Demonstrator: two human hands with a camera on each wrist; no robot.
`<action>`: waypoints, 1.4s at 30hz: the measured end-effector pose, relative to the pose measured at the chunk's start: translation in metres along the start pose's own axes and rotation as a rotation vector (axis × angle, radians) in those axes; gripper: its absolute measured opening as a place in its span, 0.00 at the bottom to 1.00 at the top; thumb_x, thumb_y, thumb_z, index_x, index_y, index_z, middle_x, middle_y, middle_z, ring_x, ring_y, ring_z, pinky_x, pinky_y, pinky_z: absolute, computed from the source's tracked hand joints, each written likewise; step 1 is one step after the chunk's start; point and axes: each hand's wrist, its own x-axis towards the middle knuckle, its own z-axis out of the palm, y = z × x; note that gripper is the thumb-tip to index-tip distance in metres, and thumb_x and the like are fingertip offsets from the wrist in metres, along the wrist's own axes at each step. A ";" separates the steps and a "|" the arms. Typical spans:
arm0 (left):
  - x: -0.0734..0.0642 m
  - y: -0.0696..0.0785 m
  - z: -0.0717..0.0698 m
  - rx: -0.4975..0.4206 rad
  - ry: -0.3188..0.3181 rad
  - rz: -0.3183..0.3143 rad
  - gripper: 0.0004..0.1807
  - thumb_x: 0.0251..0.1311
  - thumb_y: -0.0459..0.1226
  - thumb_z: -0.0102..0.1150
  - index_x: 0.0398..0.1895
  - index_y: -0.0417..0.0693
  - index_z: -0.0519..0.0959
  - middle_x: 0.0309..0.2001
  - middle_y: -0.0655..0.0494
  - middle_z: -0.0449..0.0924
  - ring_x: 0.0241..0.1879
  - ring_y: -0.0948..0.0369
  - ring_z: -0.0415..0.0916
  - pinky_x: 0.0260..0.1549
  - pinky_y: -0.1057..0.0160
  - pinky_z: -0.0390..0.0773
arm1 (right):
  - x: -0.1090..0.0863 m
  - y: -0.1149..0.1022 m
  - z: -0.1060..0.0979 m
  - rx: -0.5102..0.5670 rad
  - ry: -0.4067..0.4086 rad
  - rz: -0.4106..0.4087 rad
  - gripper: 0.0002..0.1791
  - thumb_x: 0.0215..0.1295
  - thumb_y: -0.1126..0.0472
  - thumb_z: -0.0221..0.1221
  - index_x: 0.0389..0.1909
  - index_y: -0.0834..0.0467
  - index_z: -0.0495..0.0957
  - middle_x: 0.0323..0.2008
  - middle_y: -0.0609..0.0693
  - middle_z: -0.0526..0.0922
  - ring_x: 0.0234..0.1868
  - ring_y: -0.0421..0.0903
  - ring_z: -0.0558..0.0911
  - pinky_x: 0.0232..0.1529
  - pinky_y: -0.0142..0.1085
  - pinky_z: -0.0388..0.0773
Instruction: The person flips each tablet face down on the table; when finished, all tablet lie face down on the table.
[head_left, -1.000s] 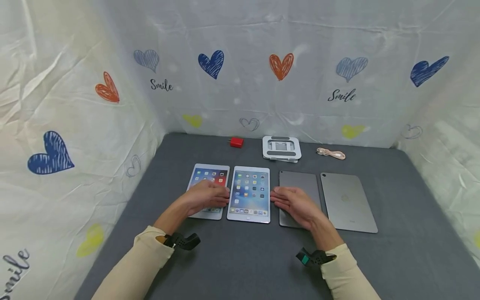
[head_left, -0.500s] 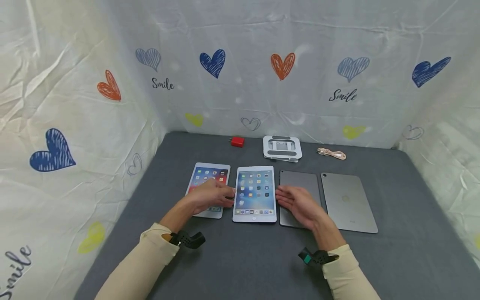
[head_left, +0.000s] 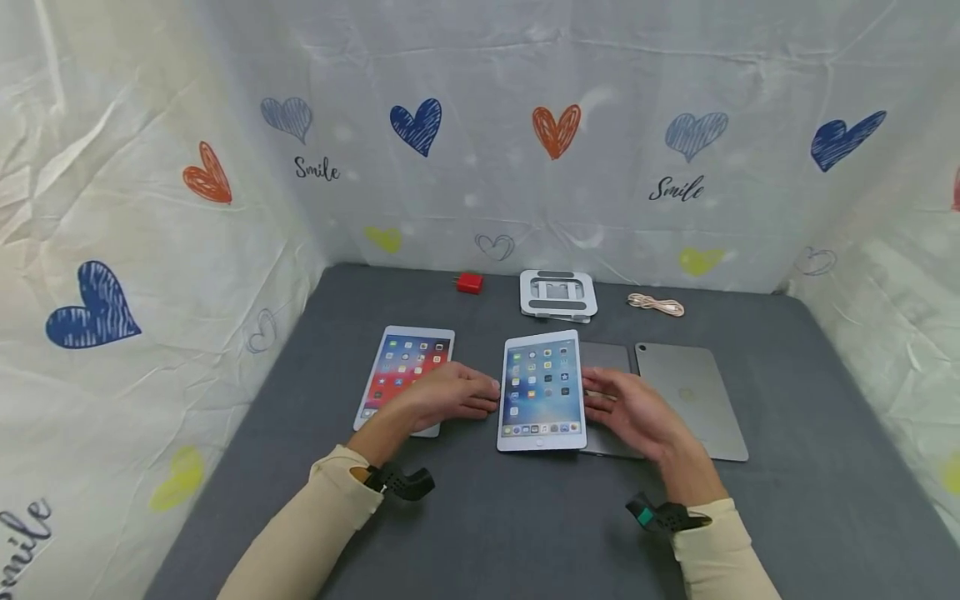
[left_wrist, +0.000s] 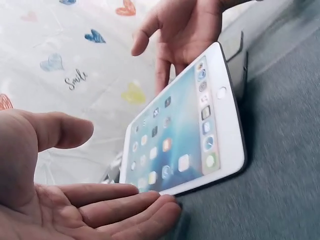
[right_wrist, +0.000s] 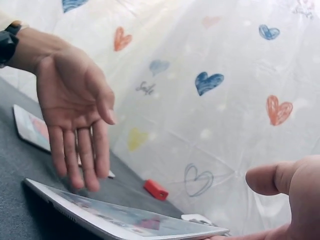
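A white-framed tablet (head_left: 542, 392), its screen lit blue with app icons, slants between both hands with its right side raised, overlapping a dark grey tablet (head_left: 609, 357) lying face down. At its left edge are the straight fingertips of my left hand (head_left: 450, 395), the thumb held apart from the screen (left_wrist: 175, 135). My right hand (head_left: 637, 412) has its fingers at the raised right edge, partly hidden behind the tablet (right_wrist: 130, 220), and its thumb stands free too. Left of these lies another white tablet (head_left: 393, 371) with a red and blue screen, partly covered by the left forearm.
A silver-grey tablet (head_left: 693, 400) lies face down at the right. Along the back of the grey tabletop (head_left: 510, 525) sit a red charger plug (head_left: 470, 283), a folded white and grey stand (head_left: 558, 304) and a bundled pale cable (head_left: 656, 304). Heart-printed curtains (head_left: 480, 192) surround the table.
Both hands have moved right with the blue-screened tablet. It lay flat beside the other white tablet and now tilts over the dark grey one.
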 end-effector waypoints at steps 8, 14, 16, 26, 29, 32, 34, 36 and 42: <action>-0.006 0.025 0.008 -0.049 -0.014 0.108 0.27 0.81 0.41 0.62 0.74 0.32 0.76 0.72 0.35 0.79 0.72 0.42 0.80 0.70 0.52 0.82 | -0.006 -0.012 0.007 -0.018 -0.025 -0.039 0.36 0.91 0.52 0.44 0.84 0.72 0.53 0.75 0.63 0.66 0.64 0.48 0.79 0.64 0.33 0.83; -0.012 0.043 0.012 -0.119 -0.070 0.208 0.28 0.83 0.39 0.58 0.77 0.30 0.71 0.76 0.34 0.74 0.74 0.43 0.78 0.73 0.50 0.79 | -0.007 -0.024 0.021 -0.046 -0.068 -0.073 0.36 0.91 0.50 0.46 0.84 0.72 0.54 0.80 0.68 0.60 0.68 0.51 0.77 0.66 0.32 0.81; -0.013 0.047 0.013 -0.140 -0.090 0.233 0.29 0.84 0.39 0.57 0.78 0.30 0.70 0.77 0.34 0.73 0.74 0.44 0.77 0.74 0.50 0.78 | -0.006 -0.027 0.027 -0.046 -0.081 -0.079 0.36 0.91 0.50 0.46 0.84 0.71 0.55 0.80 0.67 0.61 0.67 0.50 0.78 0.66 0.32 0.81; -0.021 0.050 0.007 -0.181 -0.089 0.302 0.28 0.85 0.37 0.55 0.79 0.30 0.69 0.75 0.35 0.76 0.74 0.44 0.78 0.71 0.52 0.80 | 0.003 -0.039 0.057 -0.054 -0.161 -0.149 0.34 0.91 0.53 0.44 0.84 0.72 0.55 0.75 0.64 0.65 0.62 0.50 0.80 0.64 0.34 0.83; -0.024 0.050 0.001 -0.175 -0.072 0.317 0.27 0.85 0.37 0.55 0.78 0.30 0.70 0.75 0.36 0.77 0.74 0.43 0.78 0.71 0.53 0.81 | 0.006 -0.040 0.065 -0.055 -0.176 -0.166 0.34 0.91 0.54 0.44 0.84 0.72 0.56 0.73 0.62 0.66 0.61 0.50 0.81 0.64 0.34 0.83; -0.026 0.051 -0.005 -0.155 -0.052 0.337 0.26 0.85 0.38 0.55 0.77 0.31 0.72 0.75 0.35 0.77 0.74 0.43 0.78 0.70 0.54 0.82 | 0.008 -0.041 0.072 -0.045 -0.183 -0.177 0.33 0.90 0.55 0.45 0.83 0.72 0.57 0.72 0.61 0.67 0.60 0.49 0.82 0.64 0.34 0.83; -0.028 0.052 -0.008 -0.149 -0.043 0.341 0.26 0.84 0.38 0.56 0.77 0.32 0.72 0.75 0.35 0.76 0.73 0.44 0.79 0.69 0.55 0.83 | 0.009 -0.041 0.076 -0.034 -0.185 -0.180 0.33 0.90 0.56 0.45 0.83 0.72 0.57 0.73 0.62 0.66 0.59 0.48 0.82 0.64 0.33 0.83; -0.029 0.053 -0.012 -0.154 -0.042 0.344 0.27 0.84 0.38 0.56 0.77 0.31 0.72 0.75 0.34 0.76 0.73 0.43 0.79 0.69 0.55 0.83 | 0.011 -0.041 0.081 -0.028 -0.178 -0.178 0.32 0.89 0.56 0.45 0.83 0.72 0.58 0.73 0.62 0.66 0.58 0.47 0.82 0.64 0.33 0.83; -0.030 0.052 -0.023 -0.141 -0.015 0.340 0.26 0.85 0.38 0.55 0.77 0.30 0.72 0.75 0.36 0.76 0.70 0.42 0.81 0.66 0.53 0.85 | 0.019 -0.040 0.095 -0.059 -0.183 -0.161 0.31 0.88 0.57 0.46 0.83 0.69 0.60 0.76 0.64 0.66 0.58 0.47 0.82 0.64 0.34 0.82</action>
